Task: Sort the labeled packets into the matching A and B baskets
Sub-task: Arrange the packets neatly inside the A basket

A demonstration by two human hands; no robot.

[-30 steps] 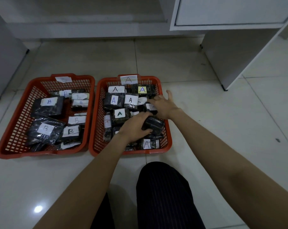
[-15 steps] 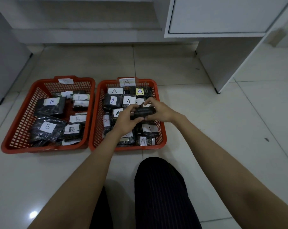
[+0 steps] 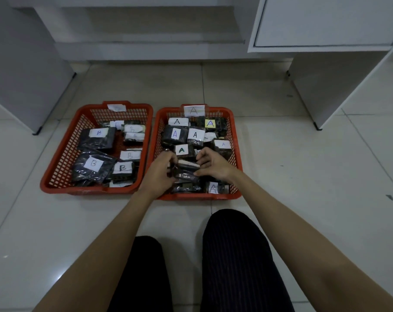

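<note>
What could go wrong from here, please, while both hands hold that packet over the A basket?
The held packet shows no readable letter, so it might be dropped into the wrong basket. The A basket is piled high; the left hand or right hand could knock neighbouring packets out.

white tiled floor (image 3: 303, 176), white cabinet (image 3: 326, 23), dark striped trousers (image 3: 236, 255)

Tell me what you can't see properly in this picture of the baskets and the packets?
All from the head view:
- The letter on the held packet: the left hand and right hand grip it with its label edge-on.
- The tag on the left basket: too faint to read.
- Packets low in the right basket: hidden under both hands and other packets.
- The white cabinet: cut off by the top edge.
</note>
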